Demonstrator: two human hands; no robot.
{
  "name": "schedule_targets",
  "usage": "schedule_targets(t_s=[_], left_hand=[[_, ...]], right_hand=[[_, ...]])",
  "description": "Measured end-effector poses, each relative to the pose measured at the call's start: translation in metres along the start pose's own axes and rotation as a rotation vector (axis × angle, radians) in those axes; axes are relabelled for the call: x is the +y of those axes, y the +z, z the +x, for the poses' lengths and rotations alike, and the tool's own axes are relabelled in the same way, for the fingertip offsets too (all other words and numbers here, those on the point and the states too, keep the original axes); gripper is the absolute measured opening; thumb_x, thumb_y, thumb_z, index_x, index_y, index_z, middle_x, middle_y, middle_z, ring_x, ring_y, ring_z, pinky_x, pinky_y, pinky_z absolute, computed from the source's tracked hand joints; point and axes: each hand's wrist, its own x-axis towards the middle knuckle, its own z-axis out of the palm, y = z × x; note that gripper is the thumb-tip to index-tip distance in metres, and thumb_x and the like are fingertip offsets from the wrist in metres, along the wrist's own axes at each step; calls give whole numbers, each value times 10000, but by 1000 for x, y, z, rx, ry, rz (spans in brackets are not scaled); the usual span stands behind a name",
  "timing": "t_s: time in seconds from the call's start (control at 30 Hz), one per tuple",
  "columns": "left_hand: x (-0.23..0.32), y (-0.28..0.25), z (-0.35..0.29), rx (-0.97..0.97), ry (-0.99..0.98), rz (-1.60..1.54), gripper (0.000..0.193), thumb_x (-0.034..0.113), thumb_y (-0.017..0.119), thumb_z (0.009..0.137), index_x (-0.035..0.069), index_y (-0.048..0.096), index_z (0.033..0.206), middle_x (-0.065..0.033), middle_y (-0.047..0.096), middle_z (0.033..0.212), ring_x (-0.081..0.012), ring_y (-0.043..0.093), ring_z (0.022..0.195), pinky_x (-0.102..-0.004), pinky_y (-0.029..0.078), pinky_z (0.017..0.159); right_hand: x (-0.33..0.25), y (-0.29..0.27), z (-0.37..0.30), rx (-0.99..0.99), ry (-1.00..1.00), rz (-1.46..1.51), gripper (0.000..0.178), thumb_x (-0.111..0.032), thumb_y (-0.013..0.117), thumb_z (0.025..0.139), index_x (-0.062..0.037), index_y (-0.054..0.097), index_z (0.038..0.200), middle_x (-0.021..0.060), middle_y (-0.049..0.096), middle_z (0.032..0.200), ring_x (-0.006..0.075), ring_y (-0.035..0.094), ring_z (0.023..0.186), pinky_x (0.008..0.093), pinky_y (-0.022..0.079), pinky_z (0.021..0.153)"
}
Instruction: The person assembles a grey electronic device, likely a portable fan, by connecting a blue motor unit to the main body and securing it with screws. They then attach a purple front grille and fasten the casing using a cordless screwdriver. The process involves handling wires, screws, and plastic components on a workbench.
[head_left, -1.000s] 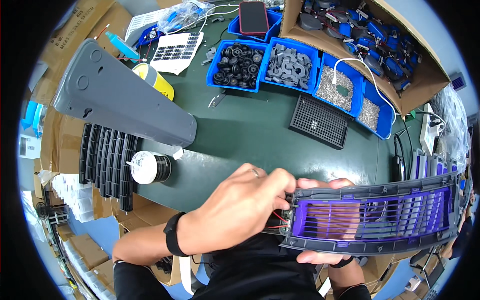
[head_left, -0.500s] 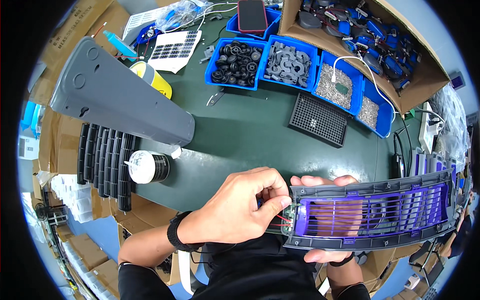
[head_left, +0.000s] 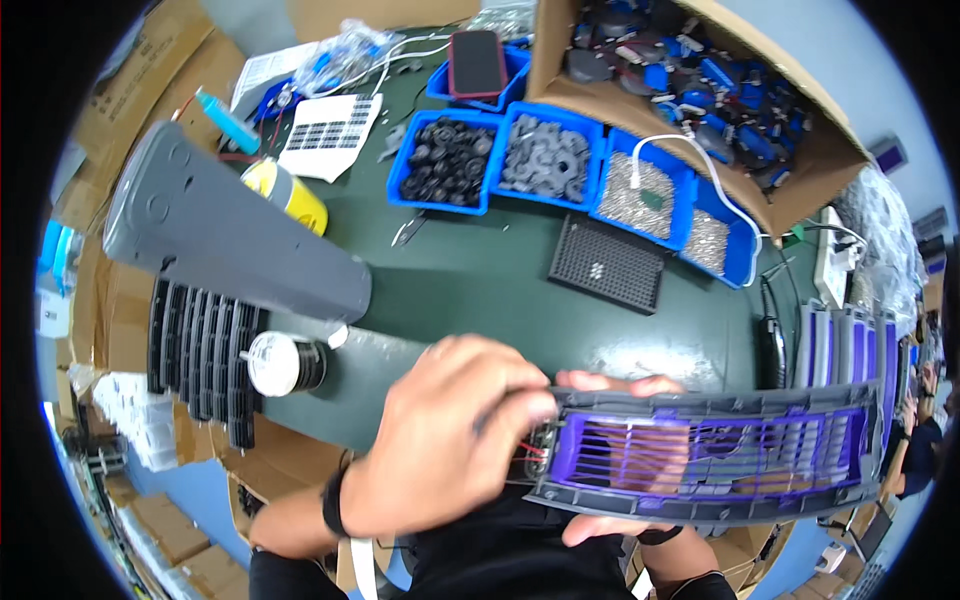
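Firstly, positions by clock face, read from the centre of the view.

Item: grille panel (head_left: 740, 460), curved, grey frame with purple slats; at four o'clock, held lengthwise above the table's near edge. Red wires (head_left: 530, 449) at its left end.

Item: right hand (head_left: 647, 457), between four and five o'clock, partly seen through the slats. Forearm rises from five o'clock; palm behind the panel, fingers (head_left: 655, 385) at the upper long edge, thumb (head_left: 590, 527) at the lower. Grip spans the panel's width and supports it.

Item: left hand (head_left: 430, 430), near seven o'clock, blurred. Forearm enters from seven, black wristband (head_left: 335, 500) at the wrist; back of hand upward, fingers bent, thumb and index drawn close together beside the panel's wired end. Cannot tell whether anything is pinched there.

Surroundings: grey tapering housing (head_left: 240, 230), between nine and ten; white-lidded tub (head_left: 275, 363), eight; black ribbed strips (head_left: 205, 355), toward nine; bin of black wheels (head_left: 445, 160), between eleven and twelve; bin of grey clips (head_left: 548, 155), one; perforated black block (head_left: 607, 262), between two and three.
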Motion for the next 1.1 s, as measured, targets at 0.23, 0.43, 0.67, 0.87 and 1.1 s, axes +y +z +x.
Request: schedule_targets(t_s=[0.23, 0.43, 0.67, 0.87, 1.1], left_hand=[[65, 56, -26, 143, 508, 296, 376, 138, 656, 902, -25, 716, 1236, -214, 689, 1300, -345, 682, 1199, -459, 527, 1059], [66, 56, -49, 81, 550, 250, 348, 159, 632, 909, -20, 734, 1189, -186, 732, 1234, -322, 704, 1176, -428, 527, 1049], [41, 41, 5, 57, 479, 231, 421, 0, 720, 770, -17, 726, 1191, -157, 730, 1210, -310, 715, 1145, -426, 555, 961], [23, 38, 12, 59, 344, 172, 451, 7, 778, 808, 0, 688, 1250, -166, 744, 1108, -332, 724, 1022, -422, 555, 888], [23, 40, 23, -239, 171, 57, 420, 90, 738, 911, 61, 662, 1323, -130, 715, 976, -335, 697, 834, -423, 549, 754]], right_hand=[[-7, -25, -20, -78, 165, -526, 469, -370, 517, 1080, -89, 501, 1455, 271, 474, 1569, 422, 427, 1497, 648, 275, 1230], [-30, -60, -16, -470, 61, -1607, 585, -291, 649, 918, -131, 568, 1475, 149, 606, 1280, 324, 584, 1219, 550, 390, 1104], [1, -85, 41, -248, -168, -1716, 621, -336, 607, 932, -105, 538, 1504, 160, 589, 1254, 348, 565, 1164, 506, 405, 1016], [-1, -63, 37, -148, -134, -1831, 669, -402, 566, 982, -78, 477, 1561, 237, 465, 1574, 441, 420, 1487, 642, 290, 1209], [-115, -42, -57, -500, 319, -1206, 878, -311, 860, 787, 25, 497, 1513, 260, 565, 1478, 443, 517, 1414, 541, 389, 1213]])
